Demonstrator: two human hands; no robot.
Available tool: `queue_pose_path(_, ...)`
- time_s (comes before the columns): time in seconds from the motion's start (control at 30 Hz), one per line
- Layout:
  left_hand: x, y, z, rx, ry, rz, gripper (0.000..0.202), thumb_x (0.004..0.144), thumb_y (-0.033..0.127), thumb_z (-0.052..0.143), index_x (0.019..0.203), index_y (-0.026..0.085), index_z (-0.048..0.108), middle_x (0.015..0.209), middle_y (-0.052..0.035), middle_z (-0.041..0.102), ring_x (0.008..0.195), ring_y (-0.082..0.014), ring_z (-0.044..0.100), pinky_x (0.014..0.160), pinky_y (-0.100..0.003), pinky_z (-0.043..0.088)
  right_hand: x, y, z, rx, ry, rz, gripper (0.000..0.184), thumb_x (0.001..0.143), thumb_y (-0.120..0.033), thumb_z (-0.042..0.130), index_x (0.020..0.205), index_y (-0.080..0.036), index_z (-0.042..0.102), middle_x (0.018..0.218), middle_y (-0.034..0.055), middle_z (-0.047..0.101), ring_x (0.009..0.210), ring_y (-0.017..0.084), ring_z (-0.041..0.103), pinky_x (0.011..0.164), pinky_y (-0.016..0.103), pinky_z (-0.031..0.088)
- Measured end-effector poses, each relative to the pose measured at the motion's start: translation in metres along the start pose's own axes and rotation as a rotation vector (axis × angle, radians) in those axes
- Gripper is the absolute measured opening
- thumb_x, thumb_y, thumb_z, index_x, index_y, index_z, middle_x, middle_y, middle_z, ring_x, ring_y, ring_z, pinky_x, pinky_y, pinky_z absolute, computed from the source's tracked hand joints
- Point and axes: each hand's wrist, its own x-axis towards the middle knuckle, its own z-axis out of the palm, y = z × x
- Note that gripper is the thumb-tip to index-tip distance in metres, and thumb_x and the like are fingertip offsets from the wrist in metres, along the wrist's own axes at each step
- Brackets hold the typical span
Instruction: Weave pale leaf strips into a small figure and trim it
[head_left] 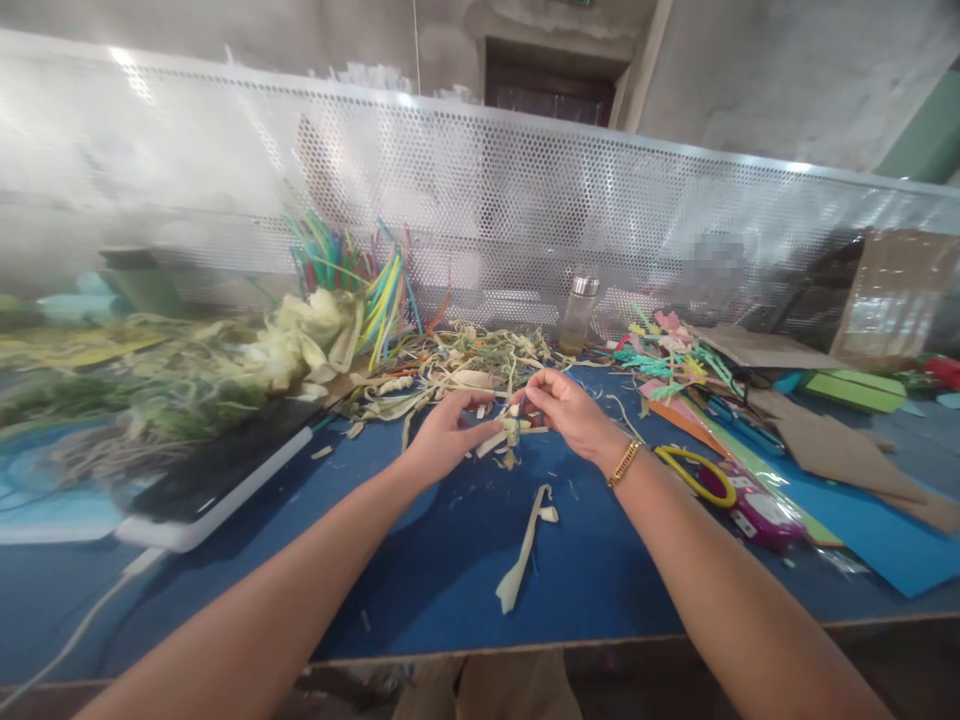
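My left hand curls its thumb and fingers around one side of a small bundle of pale dried husk strips above the blue table. On the other side, my right hand, with a gold bracelet at its wrist, pinches the top of the same bundle between closed fingertips. The exact grip points are small and partly covered by the fingers. Below the hands lies a loose husk strip with a small curled piece beside its upper end. Behind them spreads a heap of dried husk strips.
A clear bottle stands by the perforated metal panel. At left are a laptop-like dark device, pale husks and colourful stems. Yellow-handled scissors, a purple device and blue paper lie right.
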Motion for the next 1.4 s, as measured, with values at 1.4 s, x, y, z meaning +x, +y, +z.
queue_pose_path(1.4,-0.002,0.009,-0.001,-0.220,-0.103,-0.184,0.028,0.058,0.038,0.078,0.071,0.015,0.069,0.058,0.0006,0.058,0.052,-0.0092,0.043,0.051,-0.024,0.032,-0.002,0.015,0.023,-0.793,0.242,-0.481,0.015,0.082,-0.030,0.066,0.073,-0.020,0.070,0.074,0.0020,0.069,0.074,0.015,0.062,0.075,0.028,0.046)
